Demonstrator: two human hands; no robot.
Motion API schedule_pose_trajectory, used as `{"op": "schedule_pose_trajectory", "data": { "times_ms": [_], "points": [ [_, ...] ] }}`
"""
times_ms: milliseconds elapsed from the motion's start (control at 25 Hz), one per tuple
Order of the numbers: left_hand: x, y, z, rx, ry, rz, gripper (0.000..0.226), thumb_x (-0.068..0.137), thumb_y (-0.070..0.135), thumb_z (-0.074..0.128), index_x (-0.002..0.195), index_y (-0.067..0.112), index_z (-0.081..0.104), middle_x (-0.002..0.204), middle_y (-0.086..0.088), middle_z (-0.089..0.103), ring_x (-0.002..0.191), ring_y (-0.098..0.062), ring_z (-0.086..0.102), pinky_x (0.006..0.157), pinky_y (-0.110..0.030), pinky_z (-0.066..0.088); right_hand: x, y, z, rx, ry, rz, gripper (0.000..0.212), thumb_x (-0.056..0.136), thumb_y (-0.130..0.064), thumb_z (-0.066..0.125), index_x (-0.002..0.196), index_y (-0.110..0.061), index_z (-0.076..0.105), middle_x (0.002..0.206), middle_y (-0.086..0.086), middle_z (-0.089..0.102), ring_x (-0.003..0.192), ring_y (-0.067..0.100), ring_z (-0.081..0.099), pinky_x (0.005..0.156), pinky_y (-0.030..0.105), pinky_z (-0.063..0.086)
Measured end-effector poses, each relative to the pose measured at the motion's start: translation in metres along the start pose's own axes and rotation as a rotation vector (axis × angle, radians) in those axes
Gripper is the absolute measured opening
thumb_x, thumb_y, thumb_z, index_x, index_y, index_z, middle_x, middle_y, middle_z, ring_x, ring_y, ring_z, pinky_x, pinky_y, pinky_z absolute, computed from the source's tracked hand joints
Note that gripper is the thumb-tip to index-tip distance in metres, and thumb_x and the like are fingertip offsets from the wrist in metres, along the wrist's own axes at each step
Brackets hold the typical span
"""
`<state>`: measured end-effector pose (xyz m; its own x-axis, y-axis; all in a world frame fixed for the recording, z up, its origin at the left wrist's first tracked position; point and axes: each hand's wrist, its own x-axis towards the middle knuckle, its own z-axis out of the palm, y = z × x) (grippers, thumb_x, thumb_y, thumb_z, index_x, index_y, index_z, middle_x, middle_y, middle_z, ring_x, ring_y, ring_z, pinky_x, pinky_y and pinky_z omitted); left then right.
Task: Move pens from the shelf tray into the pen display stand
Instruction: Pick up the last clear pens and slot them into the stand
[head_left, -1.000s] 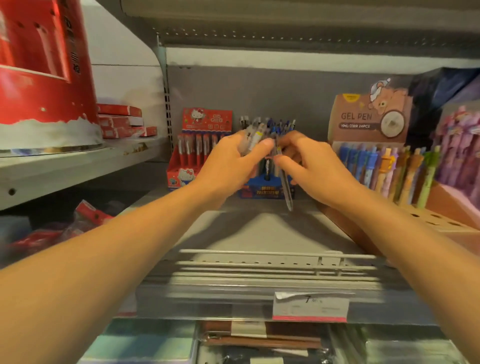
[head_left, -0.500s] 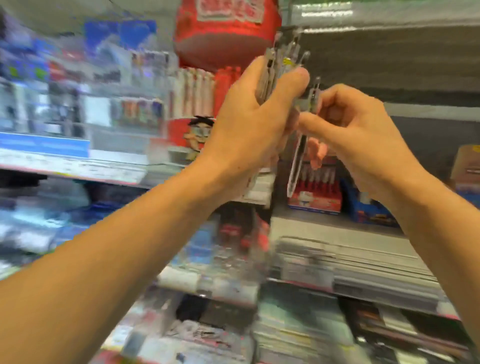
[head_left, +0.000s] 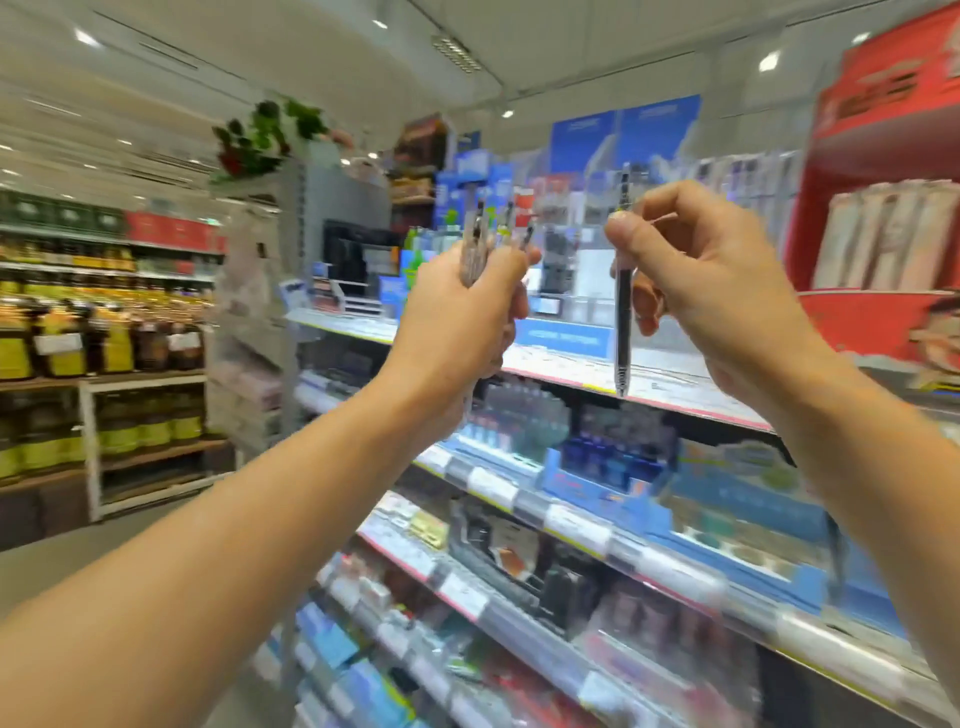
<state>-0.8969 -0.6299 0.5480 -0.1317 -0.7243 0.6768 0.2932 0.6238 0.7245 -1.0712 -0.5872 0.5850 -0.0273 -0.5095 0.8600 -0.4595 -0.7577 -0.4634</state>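
Observation:
My left hand (head_left: 460, 312) is raised at chest height and grips a bundle of several clear pens (head_left: 480, 239), their clips sticking up above my fist. My right hand (head_left: 711, 291) is level with it to the right and pinches a single dark pen (head_left: 622, 306) near its top between thumb and forefinger, so the pen hangs upright with its tip down. A clear pen display stand (head_left: 571, 249) with blue header cards sits on the top shelf behind my hands, blurred. The shelf tray is out of view.
Stationery shelves (head_left: 571, 514) with price strips run from centre to lower right. A big red promotional display (head_left: 883, 218) stands at the right. A white end rack (head_left: 260, 322) and bottle shelves (head_left: 98, 332) fill the left, beside open floor.
Both hands lifted from the lower shelf's pen box up to chest height and moved apart. My view swung up and left, from the low shelf to the upper shelves and the aisle.

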Motion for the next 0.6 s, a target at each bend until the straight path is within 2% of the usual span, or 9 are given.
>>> {"op": "schedule_pose_trajectory", "data": {
  "times_ms": [120, 200, 240, 360, 440, 520, 600],
  "points": [
    [0.021, -0.027, -0.062, 0.071, 0.091, 0.000, 0.022, 0.103, 0.016, 0.052, 0.106, -0.004, 0.058, 0.073, -0.016, 0.044, 0.048, -0.016, 0.027, 0.043, -0.023, 0.019, 0.024, 0.026, 0.059, 0.055, -0.071, 0.005, 0.017, 0.098, -0.012, 0.065, 0.084, -0.016, 0.056, 0.069, 0.005, 0.062, 0.048, 0.015, 0.053, 0.044, 0.031, 0.053],
    [0.039, -0.045, -0.097, 0.084, 0.120, 0.022, 0.011, 0.104, 0.018, 0.052, 0.101, 0.008, 0.054, 0.071, -0.013, 0.047, 0.046, -0.013, 0.030, 0.041, -0.022, 0.023, 0.044, 0.047, 0.091, 0.090, -0.095, 0.000, 0.017, 0.095, -0.010, 0.067, 0.083, -0.015, 0.056, 0.069, 0.008, 0.062, 0.049, 0.014, 0.056, 0.047, 0.034, 0.058],
    [0.048, -0.054, -0.112, 0.088, 0.135, 0.035, 0.007, 0.105, 0.018, 0.051, 0.101, 0.013, 0.053, 0.069, -0.006, 0.049, 0.044, -0.011, 0.031, 0.040, -0.021, 0.025, 0.056, 0.059, 0.106, 0.101, -0.104, -0.004, 0.017, 0.094, -0.009, 0.069, 0.084, -0.014, 0.056, 0.069, 0.009, 0.062, 0.050, 0.014, 0.057, 0.048, 0.035, 0.059],
    [0.083, -0.080, -0.146, 0.115, 0.180, 0.023, 0.007, 0.105, 0.020, 0.051, 0.103, 0.014, 0.049, 0.064, 0.001, 0.046, 0.041, -0.008, 0.029, 0.039, -0.020, 0.023, 0.090, 0.096, 0.147, 0.075, -0.099, -0.061, 0.016, 0.090, -0.012, 0.074, 0.085, -0.010, 0.059, 0.065, 0.011, 0.060, 0.046, 0.016, 0.055, 0.043, 0.034, 0.055],
    [0.119, -0.097, -0.163, 0.150, 0.214, -0.024, 0.007, 0.105, 0.019, 0.050, 0.103, 0.014, 0.046, 0.061, 0.002, 0.042, 0.040, -0.007, 0.027, 0.039, -0.018, 0.021, 0.119, 0.126, 0.173, 0.041, -0.061, -0.093, 0.017, 0.090, -0.016, 0.075, 0.085, -0.008, 0.061, 0.067, 0.019, 0.060, 0.045, 0.020, 0.052, 0.040, 0.033, 0.049],
    [0.156, -0.112, -0.177, 0.179, 0.253, -0.072, 0.007, 0.102, 0.014, 0.047, 0.097, 0.014, 0.041, 0.059, 0.003, 0.038, 0.040, -0.008, 0.026, 0.038, -0.018, 0.021, 0.144, 0.155, 0.200, 0.005, -0.036, -0.110, 0.018, 0.091, -0.022, 0.074, 0.086, -0.009, 0.063, 0.072, 0.020, 0.062, 0.047, 0.022, 0.049, 0.043, 0.035, 0.047],
    [0.191, -0.131, -0.188, 0.218, 0.260, -0.054, 0.004, 0.097, 0.010, 0.045, 0.093, 0.011, 0.043, 0.055, 0.006, 0.043, 0.040, -0.010, 0.028, 0.038, -0.018, 0.024, 0.168, 0.181, 0.223, -0.032, -0.020, -0.130, 0.017, 0.092, -0.027, 0.072, 0.084, -0.015, 0.063, 0.072, 0.014, 0.064, 0.052, 0.019, 0.049, 0.053, 0.038, 0.047]
  ]
}}
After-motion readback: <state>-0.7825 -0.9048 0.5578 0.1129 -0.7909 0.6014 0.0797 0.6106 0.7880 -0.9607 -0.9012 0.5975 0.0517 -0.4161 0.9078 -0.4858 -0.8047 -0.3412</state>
